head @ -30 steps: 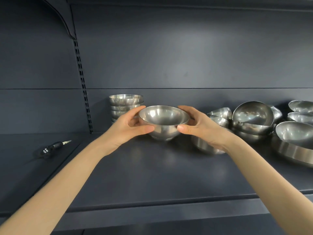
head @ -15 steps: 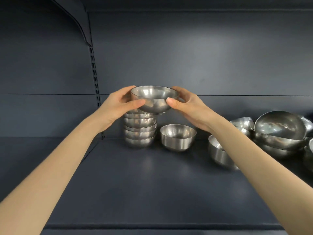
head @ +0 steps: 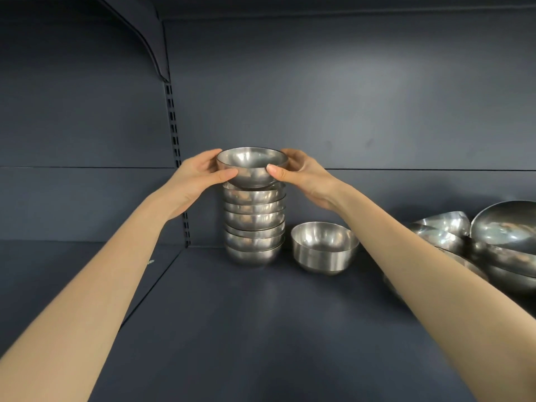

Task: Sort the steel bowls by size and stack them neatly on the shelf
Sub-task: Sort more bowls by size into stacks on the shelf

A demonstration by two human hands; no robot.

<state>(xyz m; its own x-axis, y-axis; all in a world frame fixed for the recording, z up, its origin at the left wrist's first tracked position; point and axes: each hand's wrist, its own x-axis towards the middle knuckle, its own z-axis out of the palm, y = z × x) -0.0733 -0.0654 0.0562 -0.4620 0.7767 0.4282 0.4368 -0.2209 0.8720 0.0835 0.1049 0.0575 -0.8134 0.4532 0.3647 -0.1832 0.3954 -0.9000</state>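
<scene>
A small steel bowl (head: 251, 166) sits at the top of a stack of several steel bowls (head: 254, 227) near the back of the dark shelf (head: 261, 329). My left hand (head: 200, 177) grips the bowl's left side and my right hand (head: 301, 174) grips its right side. The bowl's base rests in or just above the stack's top bowl; I cannot tell which. A deeper single steel bowl (head: 324, 247) stands upright on the shelf just right of the stack.
A heap of larger steel bowls (head: 499, 242) lies at the right edge, partly behind my right forearm. A slotted upright (head: 177, 166) and a bracket (head: 153, 44) stand left of the stack. The shelf's back panel is close behind the bowls.
Both hands have carried the small bowl up and left from the shelf's middle onto the top of the stack. The view has shifted so the stack is now central.
</scene>
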